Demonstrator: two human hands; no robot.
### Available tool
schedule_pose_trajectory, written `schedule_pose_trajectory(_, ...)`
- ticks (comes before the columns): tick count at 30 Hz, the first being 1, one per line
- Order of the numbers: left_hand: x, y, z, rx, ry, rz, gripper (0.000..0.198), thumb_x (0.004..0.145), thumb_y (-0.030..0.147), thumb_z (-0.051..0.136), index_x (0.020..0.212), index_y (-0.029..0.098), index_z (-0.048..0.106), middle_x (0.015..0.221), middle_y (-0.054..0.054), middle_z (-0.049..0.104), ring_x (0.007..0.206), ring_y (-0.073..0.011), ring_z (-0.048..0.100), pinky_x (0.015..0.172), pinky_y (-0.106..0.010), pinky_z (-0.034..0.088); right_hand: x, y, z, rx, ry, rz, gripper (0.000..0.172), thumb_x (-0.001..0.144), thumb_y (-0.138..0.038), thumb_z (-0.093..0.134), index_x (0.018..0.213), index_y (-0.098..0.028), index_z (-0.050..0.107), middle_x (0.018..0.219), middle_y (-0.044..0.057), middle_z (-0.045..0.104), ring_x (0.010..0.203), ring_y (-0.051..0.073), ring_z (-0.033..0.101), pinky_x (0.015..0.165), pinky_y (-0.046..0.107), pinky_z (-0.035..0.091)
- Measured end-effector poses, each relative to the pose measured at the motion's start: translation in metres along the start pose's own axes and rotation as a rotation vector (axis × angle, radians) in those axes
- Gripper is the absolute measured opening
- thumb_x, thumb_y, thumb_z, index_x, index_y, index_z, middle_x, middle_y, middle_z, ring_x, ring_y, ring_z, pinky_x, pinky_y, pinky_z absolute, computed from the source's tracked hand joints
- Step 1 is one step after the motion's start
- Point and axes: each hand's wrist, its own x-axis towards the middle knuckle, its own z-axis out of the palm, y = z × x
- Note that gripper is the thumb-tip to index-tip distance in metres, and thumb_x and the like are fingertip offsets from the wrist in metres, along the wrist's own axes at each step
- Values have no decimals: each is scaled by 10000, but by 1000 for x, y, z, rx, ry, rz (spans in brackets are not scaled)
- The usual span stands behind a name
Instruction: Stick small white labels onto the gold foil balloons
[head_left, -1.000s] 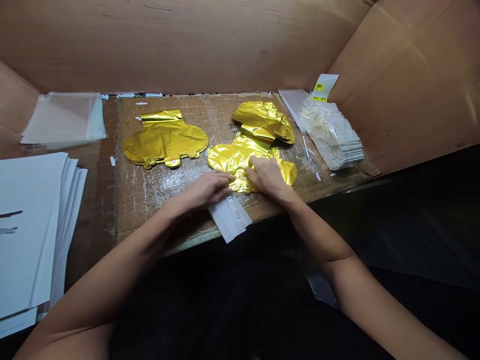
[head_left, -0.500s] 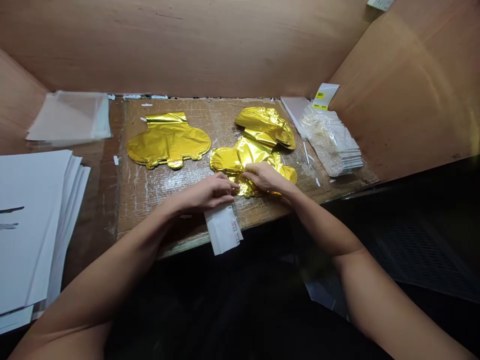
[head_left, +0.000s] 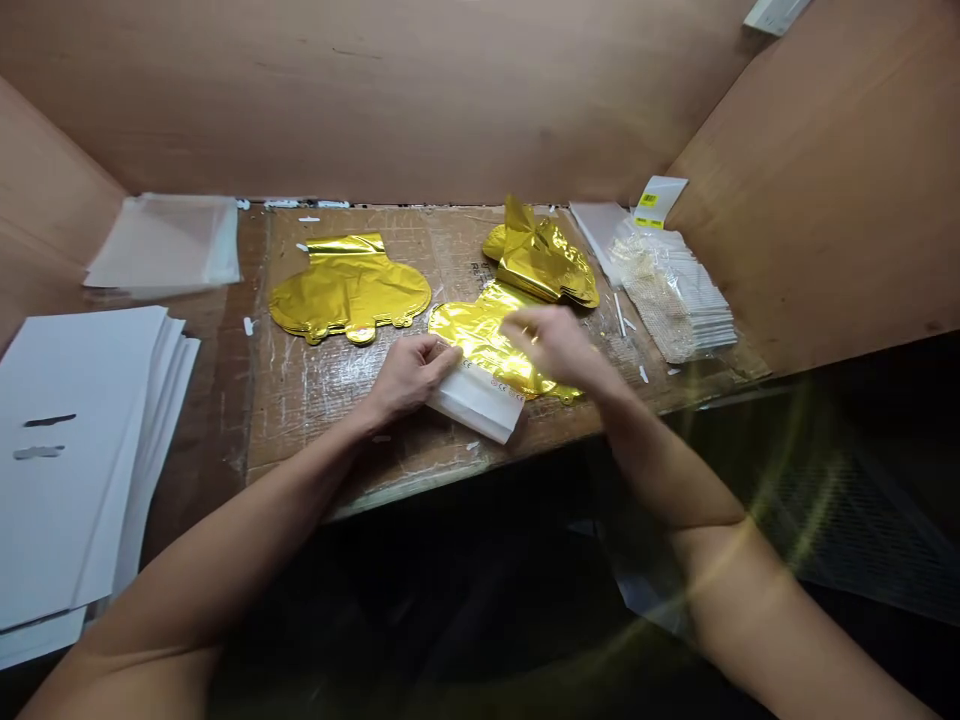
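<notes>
The left hand (head_left: 411, 376) pinches, between thumb and fingers, a flat white strip of smooth sheet material printed with small CE marks (head_left: 480, 402), tilted just below the centre of the frame. The right hand (head_left: 559, 342), motion-blurred with fingers curled, is right of centre over a crinkled, mirror-bright gold foil shape with rounded lobes (head_left: 472, 325); whether it grips anything I cannot tell. Above that, a creased gold foil pile (head_left: 547, 260) folds up to a point. Left of centre lies a flatter, scallop-edged gold foil stack (head_left: 349, 292) on scuffed, film-covered brown cardboard (head_left: 307, 400). At the right sits a film-wrapped bundle of thin white tubes (head_left: 679, 300), its end finely pitted
</notes>
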Motion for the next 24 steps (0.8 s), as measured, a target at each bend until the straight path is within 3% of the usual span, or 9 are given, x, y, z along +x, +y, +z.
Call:
schedule_pose_trajectory(3, -4, 4, 3, -52, -17, -15, 447, 922, 509, 647, 644, 180, 527, 619, 32, 435, 592, -108, 369, 555, -264, 272, -27, -27, 50, 107, 2, -87, 191, 1055, -275, 624, 1053, -170, 784, 1034, 84, 784, 956, 202, 684, 897, 311, 485)
schedule_pose_trajectory(6, -7, 8, 6, -120, -55, -33, 456, 923, 526, 644, 654, 179, 522, 639, 23, 459, 602, -108, 390, 564, -258, 304, -35, -30, 71, 84, 94, -69, 207, 1062, -255, 592, 1009, -183, 778, 996, 80, 749, 930, 201, 667, 886, 307, 481)
schedule_pose_trajectory(10, -8, 10, 8, -184, -76, -88, 504, 965, 576, 566, 651, 195, 465, 624, 26, 388, 583, -106, 331, 534, -260, 255, -41, -28, 77, -114, 148, -79, 325, 1114, -279, 473, 993, -200, 764, 1014, 98, 715, 907, 204, 629, 826, 307, 444)
schedule_pose_trajectory(14, -6, 9, 9, -162, -55, -120, 491, 958, 569, 528, 646, 215, 391, 617, 27, 333, 572, -108, 294, 522, -269, 218, -54, -31, 84, -241, 110, -144, 369, 1106, -233, 412, 966, -205, 752, 971, 101, 713, 856, 205, 609, 778, 317, 420)
schedule_pose_trajectory(16, -4, 7, 6, -109, -48, -132, 478, 950, 553, 515, 638, 221, 368, 611, 28, 315, 568, -109, 283, 527, -273, 202, -56, -28, 82, -165, 129, -129, 333, 1086, -247, 446, 936, -203, 739, 941, 97, 709, 849, 203, 614, 780, 313, 437)
schedule_pose_trajectory(19, -1, 6, -1, -12, -133, -100, 462, 944, 526, 513, 624, 215, 393, 607, 25, 340, 573, -115, 301, 548, -277, 207, -45, -15, 70, 96, 180, 24, 240, 1032, -278, 529, 903, -188, 710, 918, 76, 725, 831, 191, 639, 753, 293, 475)
schedule_pose_trajectory(22, -1, 7, -6, 77, -280, -4, 448, 946, 496, 522, 615, 199, 465, 614, 21, 404, 595, -126, 353, 577, -279, 241, -23, 0, 59, 227, 7, 127, 178, 949, -233, 595, 813, -179, 697, 821, 33, 736, 765, 170, 648, 711, 274, 469)
schedule_pose_trajectory(24, -2, 9, -7, 132, -346, 45, 452, 954, 492, 522, 613, 195, 493, 609, 23, 415, 594, -127, 361, 585, -280, 246, -10, 4, 57, 134, -124, 151, 216, 941, -249, 625, 749, -179, 693, 769, 34, 734, 734, 171, 643, 697, 282, 448)
